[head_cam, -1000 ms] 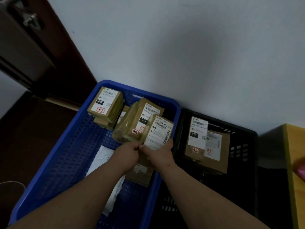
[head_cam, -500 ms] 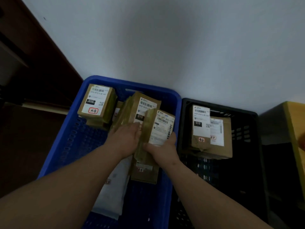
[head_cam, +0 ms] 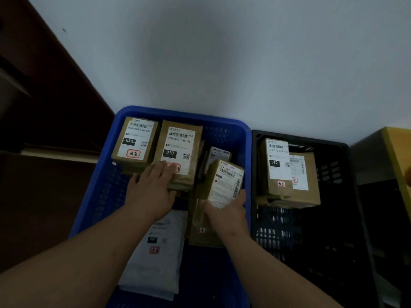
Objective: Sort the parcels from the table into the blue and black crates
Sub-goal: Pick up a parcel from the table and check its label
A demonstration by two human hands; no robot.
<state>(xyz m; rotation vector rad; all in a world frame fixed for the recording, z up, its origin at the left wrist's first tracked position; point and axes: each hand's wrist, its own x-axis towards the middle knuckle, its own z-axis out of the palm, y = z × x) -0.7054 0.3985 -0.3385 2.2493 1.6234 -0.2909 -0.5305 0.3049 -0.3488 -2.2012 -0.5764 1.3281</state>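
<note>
Two crates are seen side by side against a pale wall (head_cam: 222, 52): a blue crate (head_cam: 242, 132) and, touching its right wall, a black crate (head_cam: 347, 156). Inside the blue crate, toward its far wall, a labelled brown parcel (head_cam: 135, 141) is set at the far left corner, and a second brown parcel (head_cam: 180, 150) lies just beside it. The left hand (head_cam: 151, 192) is laid flat on the near end of that second parcel, fingers straight and spread. Near the blue crate's right wall, a smaller tilted parcel (head_cam: 226, 183) is gripped at its near end by the right hand (head_cam: 229, 214), fingers and thumb curled round it. A white mailer bag (head_cam: 155, 252) lies on the blue crate's floor, nearer the viewer. In the black crate, two labelled brown parcels (head_cam: 278, 167) are stacked toward the far wall.
</note>
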